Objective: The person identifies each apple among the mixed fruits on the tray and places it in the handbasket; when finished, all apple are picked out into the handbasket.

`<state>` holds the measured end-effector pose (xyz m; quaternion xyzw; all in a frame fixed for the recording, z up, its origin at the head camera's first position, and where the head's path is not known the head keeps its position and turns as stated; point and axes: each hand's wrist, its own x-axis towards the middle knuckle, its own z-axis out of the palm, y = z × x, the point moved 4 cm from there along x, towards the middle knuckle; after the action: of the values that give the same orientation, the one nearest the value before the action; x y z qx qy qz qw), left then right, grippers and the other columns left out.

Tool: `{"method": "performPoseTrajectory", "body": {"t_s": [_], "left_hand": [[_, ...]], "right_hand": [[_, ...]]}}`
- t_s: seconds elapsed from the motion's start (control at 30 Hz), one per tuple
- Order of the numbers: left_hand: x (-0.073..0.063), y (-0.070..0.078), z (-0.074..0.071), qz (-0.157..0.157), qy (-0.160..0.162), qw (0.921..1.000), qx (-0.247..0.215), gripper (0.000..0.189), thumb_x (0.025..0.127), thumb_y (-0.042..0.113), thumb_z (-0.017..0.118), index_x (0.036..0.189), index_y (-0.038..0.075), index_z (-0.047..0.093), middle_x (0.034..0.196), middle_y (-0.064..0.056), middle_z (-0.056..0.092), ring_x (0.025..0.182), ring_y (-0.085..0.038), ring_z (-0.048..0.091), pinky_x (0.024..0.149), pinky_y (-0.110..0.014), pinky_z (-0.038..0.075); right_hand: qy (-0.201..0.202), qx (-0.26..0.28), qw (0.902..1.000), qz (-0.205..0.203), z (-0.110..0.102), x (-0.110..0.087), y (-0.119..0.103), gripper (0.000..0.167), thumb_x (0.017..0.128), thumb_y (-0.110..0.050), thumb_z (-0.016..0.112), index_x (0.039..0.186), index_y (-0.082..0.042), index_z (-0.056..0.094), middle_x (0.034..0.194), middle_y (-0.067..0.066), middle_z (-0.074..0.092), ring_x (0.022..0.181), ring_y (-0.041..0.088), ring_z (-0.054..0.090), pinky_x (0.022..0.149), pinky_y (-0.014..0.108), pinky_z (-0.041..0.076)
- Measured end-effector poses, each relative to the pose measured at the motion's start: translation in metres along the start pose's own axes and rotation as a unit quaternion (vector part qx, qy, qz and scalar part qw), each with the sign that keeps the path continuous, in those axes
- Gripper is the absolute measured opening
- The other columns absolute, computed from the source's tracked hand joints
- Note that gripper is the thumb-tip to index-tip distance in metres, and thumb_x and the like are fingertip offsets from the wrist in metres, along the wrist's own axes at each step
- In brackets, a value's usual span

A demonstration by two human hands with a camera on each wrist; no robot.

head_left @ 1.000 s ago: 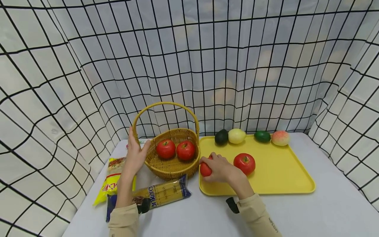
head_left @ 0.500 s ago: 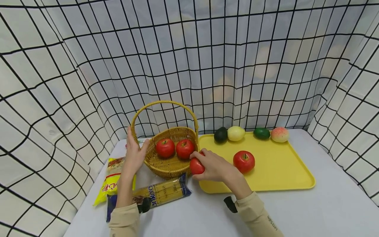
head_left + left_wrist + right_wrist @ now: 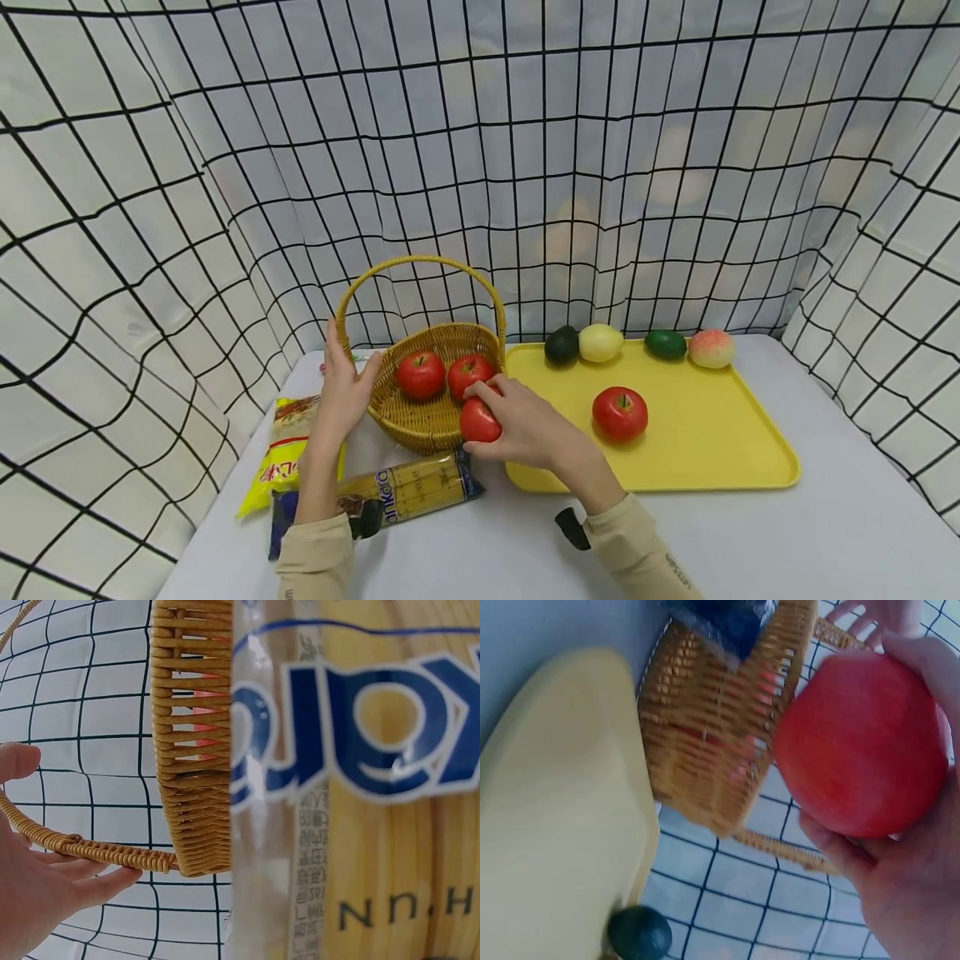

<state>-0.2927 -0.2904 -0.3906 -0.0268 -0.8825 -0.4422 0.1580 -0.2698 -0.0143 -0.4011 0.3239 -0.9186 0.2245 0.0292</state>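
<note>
My right hand (image 3: 534,425) grips a red apple (image 3: 478,421) at the right front rim of the wicker basket (image 3: 427,440). In the right wrist view the held apple (image 3: 862,742) shows large, fingers and thumb around its sides, the basket wall (image 3: 705,727) beyond it. Inside the basket lie two more red apples, one on the left (image 3: 421,375) and one on the right (image 3: 470,375). My left hand (image 3: 347,396) is at the basket's left side. In the left wrist view its straight fingers (image 3: 105,885) lie against the handle (image 3: 90,847), thumb raised apart.
A yellow tray (image 3: 705,433) on the right bears another apple (image 3: 620,414), a dark avocado (image 3: 562,346), a lemon (image 3: 601,342), a green fruit (image 3: 665,344) and a peach (image 3: 712,348). A spaghetti pack (image 3: 420,486) and yellow snack bag (image 3: 281,467) lie in front. Black netting (image 3: 525,175) surrounds the table.
My right hand has carried the apple leftward from the tray's left edge to the basket's front right rim. The left hand stays by the handle.
</note>
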Motion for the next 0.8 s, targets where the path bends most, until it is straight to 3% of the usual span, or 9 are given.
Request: {"method": "performPoseTrajectory", "body": {"t_s": [0.13, 0.33, 0.47, 0.57, 0.8], "left_hand": [[0.000, -0.001, 0.002, -0.004, -0.005, 1.0000, 0.004, 0.092, 0.107, 0.048, 0.046, 0.159, 0.034, -0.028, 0.171, -0.007, -0.024, 0.160, -0.044, -0.004, 0.124, -0.070, 0.014], [0.001, -0.001, 0.002, -0.005, 0.000, 1.0000, 0.003, 0.091, 0.107, 0.047, 0.046, 0.160, 0.033, -0.027, 0.171, -0.008, -0.023, 0.159, -0.046, -0.002, 0.123, -0.071, 0.015], [0.001, -0.001, 0.000, -0.003, 0.004, 1.0000, 0.001, 0.091, 0.107, 0.049, 0.046, 0.161, 0.031, -0.026, 0.172, -0.008, -0.023, 0.160, -0.045, -0.003, 0.123, -0.071, 0.015], [0.000, -0.001, 0.001, -0.003, 0.002, 1.0000, -0.002, 0.091, 0.107, 0.048, 0.046, 0.161, 0.030, -0.026, 0.172, -0.009, -0.023, 0.160, -0.045, -0.004, 0.124, -0.070, 0.014], [0.000, -0.002, 0.003, -0.013, -0.007, 0.9999, -0.001, 0.090, 0.108, 0.048, 0.044, 0.159, 0.034, -0.029, 0.171, -0.009, -0.023, 0.160, -0.045, -0.003, 0.124, -0.070, 0.013]], "right_hand": [[0.049, -0.015, 0.9987, -0.005, 0.009, 0.013, -0.007, 0.060, 0.090, -0.053, 0.070, 0.141, -0.028, 0.053, 0.134, 0.004, 0.054, 0.115, 0.020, 0.057, 0.089, 0.034, 0.058], [0.091, -0.112, 0.9893, -0.023, 0.006, 0.057, -0.012, 0.064, 0.090, -0.051, 0.072, 0.144, -0.023, 0.052, 0.138, 0.010, 0.055, 0.116, 0.026, 0.059, 0.096, 0.039, 0.056], [0.069, -0.155, 0.9854, -0.015, 0.002, 0.093, -0.013, 0.069, 0.091, -0.053, 0.072, 0.148, -0.021, 0.048, 0.141, 0.014, 0.054, 0.126, 0.031, 0.058, 0.105, 0.044, 0.053], [0.037, -0.165, 0.9855, 0.017, -0.002, 0.115, -0.010, 0.073, 0.093, -0.053, 0.070, 0.153, -0.020, 0.042, 0.148, 0.017, 0.050, 0.135, 0.036, 0.053, 0.110, 0.047, 0.050], [-0.031, -0.143, 0.9850, 0.092, -0.007, 0.149, 0.006, 0.079, 0.096, -0.048, 0.069, 0.159, -0.018, 0.031, 0.153, 0.021, 0.043, 0.136, 0.040, 0.051, 0.103, 0.047, 0.055]]}}
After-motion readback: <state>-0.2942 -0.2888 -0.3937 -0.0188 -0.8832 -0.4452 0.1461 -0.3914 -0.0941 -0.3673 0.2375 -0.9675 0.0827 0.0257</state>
